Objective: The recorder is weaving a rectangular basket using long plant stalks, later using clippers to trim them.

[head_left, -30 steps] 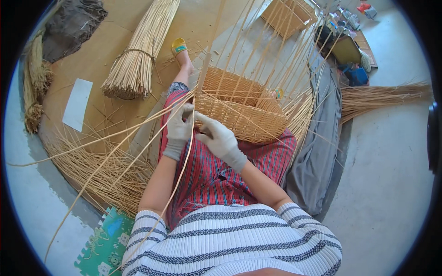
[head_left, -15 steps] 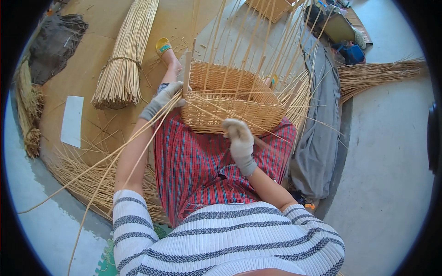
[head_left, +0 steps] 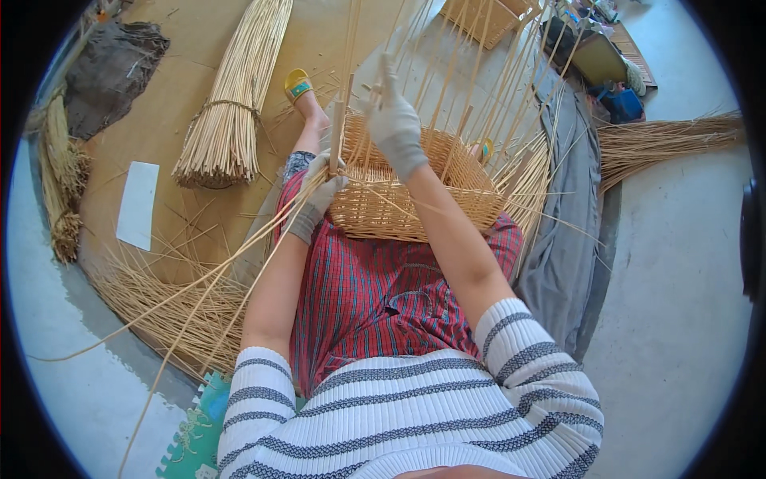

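A partly woven wicker basket (head_left: 383,214) rests on my lap, with tall thin stakes (head_left: 455,76) rising from it. My left hand (head_left: 323,191), in a pale glove, is closed at the basket's near left corner, beside a flat upright stick (head_left: 337,132). It grips several long wicker strands (head_left: 231,254) that trail toward the lower left. Above the basket, my gloved right hand (head_left: 395,124) reaches among the stakes. One finger stretches upward; the others are apart from it and partly blurred. No strand shows clearly in that hand.
A tied bundle of wicker rods (head_left: 227,120) lies ahead on the left, near a white sheet (head_left: 137,205). Loose strands (head_left: 159,311) spread on the left floor. Grey cloth (head_left: 562,231) and another rod bundle (head_left: 666,144) lie right. A cardboard box (head_left: 487,20) stands far ahead.
My right hand has risen from in front of the basket to above it, among the stakes. My left hand stays at the left corner with the strands. The whole view has shifted slightly.
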Motion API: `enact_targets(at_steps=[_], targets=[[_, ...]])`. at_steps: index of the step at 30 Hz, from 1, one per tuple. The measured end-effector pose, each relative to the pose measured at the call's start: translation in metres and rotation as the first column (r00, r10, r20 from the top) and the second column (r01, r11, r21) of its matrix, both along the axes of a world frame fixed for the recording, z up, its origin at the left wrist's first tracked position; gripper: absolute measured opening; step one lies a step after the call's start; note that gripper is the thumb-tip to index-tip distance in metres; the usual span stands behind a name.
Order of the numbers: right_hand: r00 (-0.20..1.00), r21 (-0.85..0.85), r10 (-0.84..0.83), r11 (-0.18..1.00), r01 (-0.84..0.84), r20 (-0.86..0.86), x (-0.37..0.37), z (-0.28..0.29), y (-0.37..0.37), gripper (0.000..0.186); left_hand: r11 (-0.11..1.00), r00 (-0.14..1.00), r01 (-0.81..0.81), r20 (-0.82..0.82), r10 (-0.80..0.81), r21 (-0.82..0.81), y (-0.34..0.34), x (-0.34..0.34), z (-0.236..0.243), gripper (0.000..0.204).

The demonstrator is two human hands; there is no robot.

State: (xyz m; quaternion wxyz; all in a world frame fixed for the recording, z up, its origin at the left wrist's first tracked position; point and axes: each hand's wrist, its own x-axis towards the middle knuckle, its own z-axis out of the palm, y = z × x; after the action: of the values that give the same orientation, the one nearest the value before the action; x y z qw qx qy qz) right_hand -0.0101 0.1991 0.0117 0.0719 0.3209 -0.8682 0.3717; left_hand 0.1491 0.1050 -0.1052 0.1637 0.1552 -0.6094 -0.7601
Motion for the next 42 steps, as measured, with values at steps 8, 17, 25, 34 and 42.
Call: enact_targets(at_steps=[8,17,25,34,42], targets=[[0.971,-0.176,-0.154,0.966,0.187,0.183,0.106,-0.024,0.140,0.011,0.995,0.996,-0.093,-0.009,0.093,0.044,0.008,0.003,-0.009,0.044],[0.603,-0.509,0.142,0.703,0.497,0.785,0.069,-0.046,0.182,0.013,0.491,0.996,-0.057,-0.013,0.093,-0.869,0.094,0.028,0.017,0.070],[0.939,-0.020,-0.038,0.999,0.033,-0.340,-0.024,-0.014,0.092,0.055,0.394,0.907,0.301,0.388,0.164,-0.868,0.116,-0.004,0.052,0.087],[0.739,-0.525,0.000,0.705,0.478,0.673,0.016,-0.048,0.230,0.028,-0.036,0.991,-0.134,-0.135,0.026,-0.990,0.134,-0.032,0.054,0.070],[0.968,-0.158,-0.177,0.976,0.149,-0.179,-0.053,-0.045,0.220,0.030,0.137,0.956,0.285,0.292,0.027,-0.949,0.182,-0.061,0.058,0.076]])
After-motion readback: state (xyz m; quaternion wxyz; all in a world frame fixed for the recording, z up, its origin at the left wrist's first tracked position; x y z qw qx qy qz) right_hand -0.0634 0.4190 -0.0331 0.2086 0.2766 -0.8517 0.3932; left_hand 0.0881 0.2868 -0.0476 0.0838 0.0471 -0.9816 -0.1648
